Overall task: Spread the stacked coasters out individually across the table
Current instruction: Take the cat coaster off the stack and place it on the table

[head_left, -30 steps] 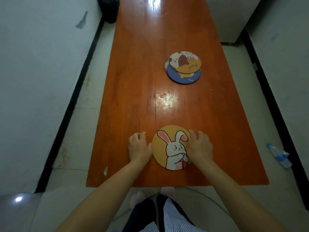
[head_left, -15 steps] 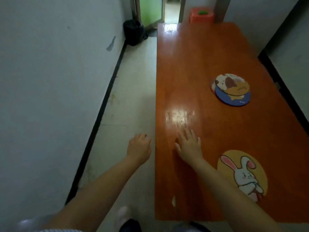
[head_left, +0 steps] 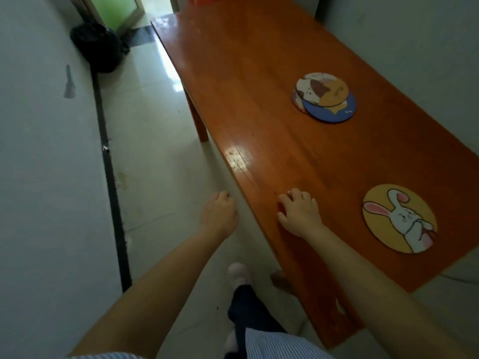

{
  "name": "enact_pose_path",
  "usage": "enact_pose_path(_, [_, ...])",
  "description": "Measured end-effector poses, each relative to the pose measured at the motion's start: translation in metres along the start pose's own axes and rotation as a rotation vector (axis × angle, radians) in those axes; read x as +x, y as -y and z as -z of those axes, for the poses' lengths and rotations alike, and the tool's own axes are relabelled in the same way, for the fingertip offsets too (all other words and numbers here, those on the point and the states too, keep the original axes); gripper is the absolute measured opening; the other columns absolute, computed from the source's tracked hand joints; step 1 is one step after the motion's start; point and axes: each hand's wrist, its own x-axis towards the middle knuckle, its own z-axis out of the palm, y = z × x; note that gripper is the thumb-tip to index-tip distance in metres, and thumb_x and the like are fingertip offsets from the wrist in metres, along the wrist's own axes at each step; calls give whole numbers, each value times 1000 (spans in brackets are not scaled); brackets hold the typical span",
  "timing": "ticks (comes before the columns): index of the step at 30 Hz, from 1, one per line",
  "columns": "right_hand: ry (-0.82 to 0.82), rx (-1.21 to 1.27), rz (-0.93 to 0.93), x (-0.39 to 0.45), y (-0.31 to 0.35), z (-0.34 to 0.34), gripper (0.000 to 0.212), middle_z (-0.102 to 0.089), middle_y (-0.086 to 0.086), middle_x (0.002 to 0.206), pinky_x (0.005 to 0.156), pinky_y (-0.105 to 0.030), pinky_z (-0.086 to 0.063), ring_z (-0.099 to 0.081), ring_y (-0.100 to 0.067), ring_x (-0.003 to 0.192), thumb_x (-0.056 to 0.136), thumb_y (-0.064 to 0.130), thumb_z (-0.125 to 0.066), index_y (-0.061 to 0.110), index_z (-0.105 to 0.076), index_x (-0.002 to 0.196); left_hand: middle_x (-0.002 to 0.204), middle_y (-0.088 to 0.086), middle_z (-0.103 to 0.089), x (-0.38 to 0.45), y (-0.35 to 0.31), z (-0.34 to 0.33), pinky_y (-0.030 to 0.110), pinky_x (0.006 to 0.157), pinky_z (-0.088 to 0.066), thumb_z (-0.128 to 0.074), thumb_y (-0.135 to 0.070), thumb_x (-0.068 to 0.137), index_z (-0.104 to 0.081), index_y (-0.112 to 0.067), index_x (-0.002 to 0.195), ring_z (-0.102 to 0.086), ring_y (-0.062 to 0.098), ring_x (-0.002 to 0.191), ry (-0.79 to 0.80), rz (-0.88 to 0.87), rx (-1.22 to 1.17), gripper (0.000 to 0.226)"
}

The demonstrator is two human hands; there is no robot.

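A round yellow coaster with a white rabbit (head_left: pixel 399 218) lies alone near the close end of the orange wooden table (head_left: pixel 259 99). Farther along the table sits a loose stack of coasters (head_left: pixel 324 96), with a cat-patterned one on top and a blue one sticking out below. My right hand (head_left: pixel 298 212) rests on the table near its left edge, fingers curled, holding nothing, well left of the rabbit coaster. My left hand (head_left: pixel 219 215) hangs over the floor beside the table, loosely curled and empty.
A white wall (head_left: pixel 46 177) with a black baseboard runs along the left, leaving a narrow tiled aisle (head_left: pixel 155 151). A black bag (head_left: pixel 98 46) sits on the floor by a doorway at the far end. My legs and feet (head_left: pixel 241 294) stand beside the table's corner.
Both hands have left the rabbit coaster, which stays flat on the table. I have shifted to the table's left side; my left hand is now off the table, my right near its left edge.
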Motion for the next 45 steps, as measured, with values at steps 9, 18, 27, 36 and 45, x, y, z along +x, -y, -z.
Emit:
enact_pose_path(9, [-72, 248, -78, 101, -7, 71, 30, -57, -16, 117, 91, -41, -48, -52, -29, 109, 95, 26, -46, 3, -59, 109, 123, 14, -55, 155, 12, 55, 43, 93, -44, -41, -23, 91, -51, -9, 116, -46, 32, 116, 121, -186, 142, 30])
enact_pose_path(18, [-315, 388, -296, 220, -36, 137, 26, -58, -22, 115, 84, -40, -48, -55, -33, 104, 94, 15, -50, -1, -58, 111, 131, 10, -51, 302, 42, 99, 40, 91, -47, -38, -28, 93, -45, -10, 123, -45, 28, 121, 108, -297, 211, 36])
enact_pose_path(27, [-231, 305, -718, 295, -58, 147, 33, -36, -22, 145, 100, -48, -42, -35, -39, 131, 92, 11, -52, -1, -50, 123, 156, 11, -19, 436, 90, 106, 43, 116, -20, -32, -39, 95, -23, -13, 142, -11, 26, 145, 168, -556, 187, 54])
enact_pose_path(36, [-248, 163, -840, 322, -40, 152, 31, -55, -19, 116, 78, -42, -49, -52, -36, 105, 94, 25, -52, -1, -56, 111, 157, 11, -14, 467, 112, 87, 39, 116, 1, -24, -47, 93, -14, -13, 145, -4, 25, 146, 171, -789, 157, 63])
enact_pose_path(45, [-311, 193, -773, 338, -30, 175, 18, -56, -26, 113, 76, -46, -47, -53, -38, 102, 90, -4, -47, -8, -58, 104, 157, 10, -16, 468, 111, 87, 39, 116, 0, -25, -46, 93, -15, -14, 145, -7, 24, 146, 144, -799, 134, 62])
